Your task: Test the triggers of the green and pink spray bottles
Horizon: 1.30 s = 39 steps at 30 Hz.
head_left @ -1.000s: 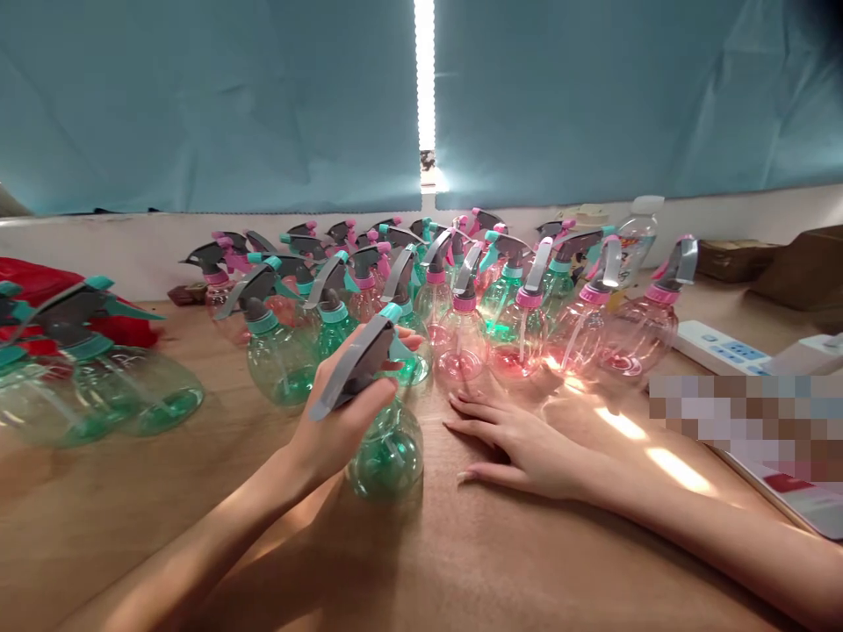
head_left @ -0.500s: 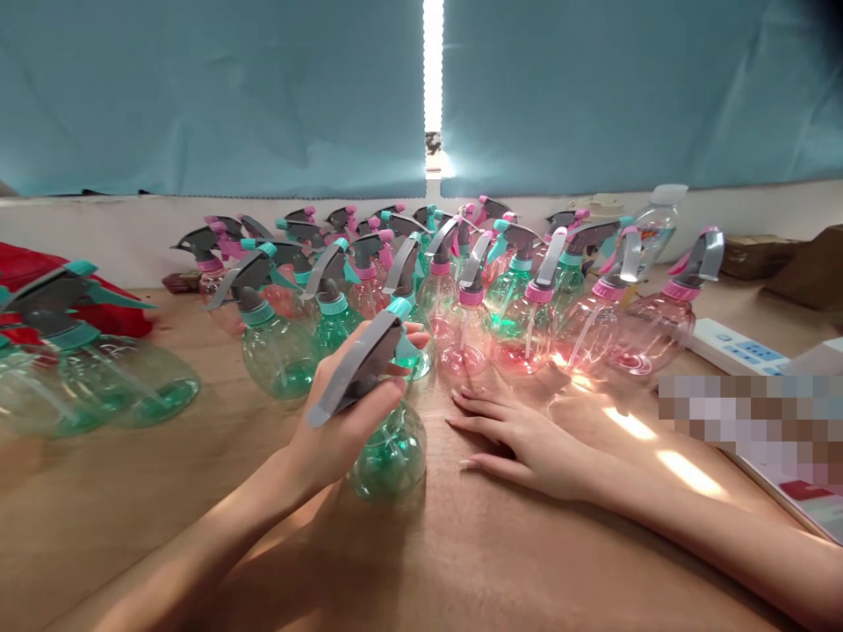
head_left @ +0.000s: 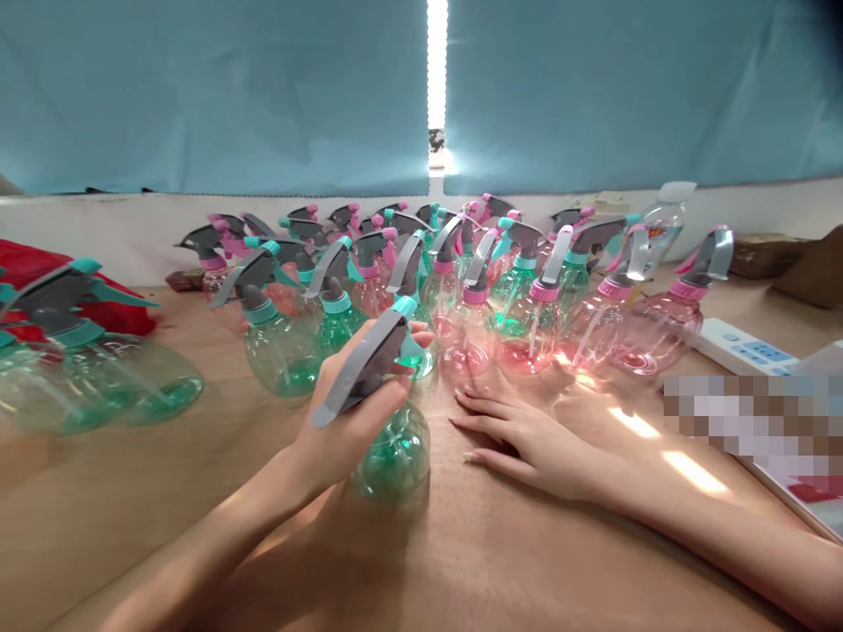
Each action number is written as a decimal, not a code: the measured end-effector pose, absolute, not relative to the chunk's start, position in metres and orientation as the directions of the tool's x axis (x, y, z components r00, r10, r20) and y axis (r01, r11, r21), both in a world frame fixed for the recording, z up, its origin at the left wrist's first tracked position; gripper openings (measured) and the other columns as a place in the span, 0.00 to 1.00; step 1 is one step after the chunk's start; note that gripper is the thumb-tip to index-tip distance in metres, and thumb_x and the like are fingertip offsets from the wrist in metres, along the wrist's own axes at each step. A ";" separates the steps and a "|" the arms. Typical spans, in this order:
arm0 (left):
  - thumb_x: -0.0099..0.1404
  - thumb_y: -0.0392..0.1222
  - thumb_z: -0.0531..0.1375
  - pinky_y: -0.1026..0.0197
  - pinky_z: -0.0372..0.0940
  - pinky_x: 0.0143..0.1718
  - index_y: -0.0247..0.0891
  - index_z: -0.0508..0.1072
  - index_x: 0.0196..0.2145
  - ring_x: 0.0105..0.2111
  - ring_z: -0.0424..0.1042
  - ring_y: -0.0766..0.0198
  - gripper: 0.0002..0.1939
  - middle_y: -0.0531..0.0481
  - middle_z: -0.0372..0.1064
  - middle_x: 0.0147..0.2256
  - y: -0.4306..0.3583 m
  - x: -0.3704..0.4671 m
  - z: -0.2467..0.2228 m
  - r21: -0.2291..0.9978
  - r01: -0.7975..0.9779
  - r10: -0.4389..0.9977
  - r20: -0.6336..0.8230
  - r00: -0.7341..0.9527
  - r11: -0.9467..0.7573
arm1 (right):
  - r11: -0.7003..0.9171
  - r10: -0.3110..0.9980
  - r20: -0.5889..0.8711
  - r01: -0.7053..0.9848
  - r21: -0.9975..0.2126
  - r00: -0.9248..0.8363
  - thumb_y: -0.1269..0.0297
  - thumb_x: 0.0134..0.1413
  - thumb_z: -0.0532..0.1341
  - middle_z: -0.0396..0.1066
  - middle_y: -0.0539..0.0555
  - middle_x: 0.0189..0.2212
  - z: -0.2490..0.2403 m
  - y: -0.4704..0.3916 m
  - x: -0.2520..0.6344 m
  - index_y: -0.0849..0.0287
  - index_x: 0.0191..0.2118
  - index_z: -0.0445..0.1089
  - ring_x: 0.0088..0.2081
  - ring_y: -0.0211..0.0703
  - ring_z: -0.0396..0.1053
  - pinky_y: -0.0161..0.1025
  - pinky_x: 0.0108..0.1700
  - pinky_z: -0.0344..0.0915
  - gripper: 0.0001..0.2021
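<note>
A green spray bottle (head_left: 393, 456) with a grey and turquoise spray head stands upright on the wooden table (head_left: 474, 562). Around the neck of this bottle, just under the head, my left hand (head_left: 349, 412) is closed. To the right, my right hand (head_left: 523, 434) lies on the tabletop with its fingers apart and nothing in it. Just beyond it stand pink spray bottles (head_left: 466, 347). Another green spray bottle (head_left: 280, 360) is behind and left of my left hand.
More green bottles (head_left: 158, 386) stand at the left in front of red cloth (head_left: 125, 307). Several bottles crowd the back. A clear bottle (head_left: 662, 233), a power strip (head_left: 751, 347) and brown boxes (head_left: 807, 272) are at the right.
The whole view has shifted slightly, so things appear a little further right. Both hands keep the same pose, the left one still around the bottle neck.
</note>
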<state>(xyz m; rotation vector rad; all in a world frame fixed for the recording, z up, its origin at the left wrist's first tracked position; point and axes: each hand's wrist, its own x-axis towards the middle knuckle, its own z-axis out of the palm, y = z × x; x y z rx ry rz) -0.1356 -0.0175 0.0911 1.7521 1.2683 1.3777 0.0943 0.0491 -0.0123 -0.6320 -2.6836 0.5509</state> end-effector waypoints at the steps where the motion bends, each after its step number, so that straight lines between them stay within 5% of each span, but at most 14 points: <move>1: 0.58 0.35 0.57 0.55 0.69 0.46 0.39 0.73 0.47 0.51 0.72 0.53 0.18 0.44 0.73 0.52 -0.017 -0.136 0.091 0.859 0.330 0.913 0.408 0.021 -0.391 | 0.826 0.481 0.221 0.354 -0.438 -0.848 0.49 0.67 0.55 0.60 0.61 0.65 -0.012 0.049 0.094 0.57 0.62 0.66 0.66 0.55 0.56 0.56 0.65 0.56 0.25; 13: 0.57 0.32 0.56 0.57 0.67 0.43 0.40 0.72 0.48 0.40 0.72 0.60 0.21 0.47 0.74 0.50 -0.020 -0.133 0.093 0.858 0.344 0.917 0.398 0.022 -0.381 | 0.818 0.484 0.221 0.348 -0.458 -0.847 0.50 0.67 0.55 0.59 0.60 0.66 -0.016 0.050 0.096 0.56 0.62 0.66 0.67 0.55 0.54 0.57 0.66 0.55 0.24; 18: 0.57 0.34 0.56 0.58 0.66 0.33 0.42 0.73 0.48 0.28 0.69 0.64 0.20 0.50 0.75 0.45 -0.020 -0.136 0.091 0.851 0.386 0.926 0.375 0.029 -0.357 | 0.813 0.489 0.226 0.346 -0.469 -0.842 0.50 0.67 0.56 0.59 0.59 0.65 -0.015 0.049 0.096 0.53 0.63 0.65 0.67 0.56 0.55 0.58 0.65 0.56 0.24; 23: 0.58 0.33 0.56 0.58 0.66 0.39 0.42 0.73 0.47 0.34 0.70 0.62 0.19 0.51 0.73 0.42 -0.020 -0.137 0.090 0.831 0.406 0.917 0.396 0.046 -0.380 | 0.814 0.486 0.216 0.349 -0.464 -0.847 0.50 0.67 0.55 0.58 0.59 0.66 -0.016 0.049 0.096 0.54 0.63 0.64 0.67 0.56 0.54 0.58 0.66 0.55 0.24; 39: 0.58 0.37 0.56 0.60 0.62 0.29 0.42 0.72 0.45 0.23 0.60 0.67 0.16 0.53 0.68 0.35 -0.022 -0.135 0.092 0.853 0.393 0.930 0.367 0.016 -0.344 | 0.807 0.488 0.188 0.358 -0.470 -0.852 0.50 0.67 0.55 0.57 0.59 0.66 -0.015 0.050 0.096 0.53 0.64 0.64 0.67 0.57 0.54 0.59 0.65 0.55 0.25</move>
